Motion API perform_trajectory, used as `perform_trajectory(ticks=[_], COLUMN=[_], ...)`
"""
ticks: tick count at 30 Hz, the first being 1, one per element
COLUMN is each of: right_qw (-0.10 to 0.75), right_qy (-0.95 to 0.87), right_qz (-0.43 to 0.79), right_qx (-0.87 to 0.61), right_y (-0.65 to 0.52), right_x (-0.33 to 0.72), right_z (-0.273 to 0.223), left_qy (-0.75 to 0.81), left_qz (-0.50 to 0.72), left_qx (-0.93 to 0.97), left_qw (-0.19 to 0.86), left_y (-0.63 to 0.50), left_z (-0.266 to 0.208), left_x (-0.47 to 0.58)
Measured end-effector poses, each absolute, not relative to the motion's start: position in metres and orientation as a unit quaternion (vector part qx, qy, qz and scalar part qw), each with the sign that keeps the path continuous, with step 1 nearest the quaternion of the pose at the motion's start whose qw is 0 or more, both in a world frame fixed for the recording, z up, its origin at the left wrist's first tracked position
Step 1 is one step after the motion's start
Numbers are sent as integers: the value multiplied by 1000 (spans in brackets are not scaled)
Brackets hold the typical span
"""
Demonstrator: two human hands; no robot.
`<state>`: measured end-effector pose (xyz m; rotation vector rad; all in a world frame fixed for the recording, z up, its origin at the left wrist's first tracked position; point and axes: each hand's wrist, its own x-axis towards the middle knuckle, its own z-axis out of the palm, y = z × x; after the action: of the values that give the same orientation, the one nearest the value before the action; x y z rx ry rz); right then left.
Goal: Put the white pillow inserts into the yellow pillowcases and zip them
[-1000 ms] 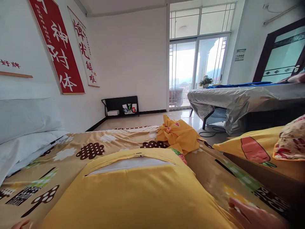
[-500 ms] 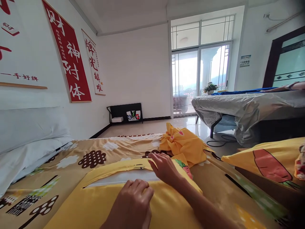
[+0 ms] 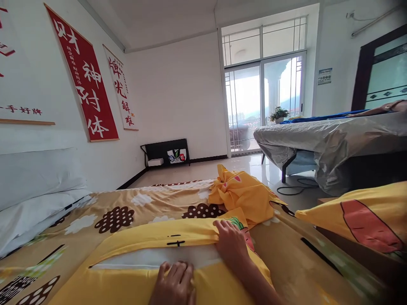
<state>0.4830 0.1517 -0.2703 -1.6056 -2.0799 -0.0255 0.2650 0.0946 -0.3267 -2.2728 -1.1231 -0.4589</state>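
A yellow pillowcase [image 3: 127, 288] lies on the bed in front of me, with a long slit-like opening across it. A white pillow [image 3: 133, 257] shows through that opening. My left hand [image 3: 173, 279] is closed at the lower edge of the slit, its fingers curled over the yellow cloth. My right hand [image 3: 231, 241] grips the upper flap at the right end of the opening, beside a printed carrot [image 3: 247, 238]. Part of the fabric under both hands is hidden by the fingers.
Behind the pillowcase a crumpled yellow cloth [image 3: 244, 195] rests on the patterned bedsheet [image 3: 178, 197]. White pillows [image 3: 41, 178] lie at left. Another yellow carrot-print piece [image 3: 359, 220] is at right. Beyond it stands a plastic-covered table [image 3: 318, 135], with a person's arm [image 3: 386, 108] on top.
My right hand has moved down onto the upper flap and now grips it. The opening gapes wider, showing more white. My left hand has shifted slightly down, and the view has turned a little.
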Motion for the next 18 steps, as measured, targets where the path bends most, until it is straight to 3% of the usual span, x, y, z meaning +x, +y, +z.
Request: perform_trajectory(ticks=[7,13,18], right_qw=[296,308,340], right_qy=[-735,-729,-711], right_qz=[-53,-62,-68], right_qx=[-608,-608,-612], right_y=[155,149,144], right_x=[499,503,507], right_z=[-266,-258,-256], left_qy=[-476,-414,-442], left_qz=[-52,-121,-11], left_qx=[-870,-902,-897], left_qw=[122,26,12], left_y=[90,96,102], left_z=[-260,-261,-246], left_x=[329,338,343])
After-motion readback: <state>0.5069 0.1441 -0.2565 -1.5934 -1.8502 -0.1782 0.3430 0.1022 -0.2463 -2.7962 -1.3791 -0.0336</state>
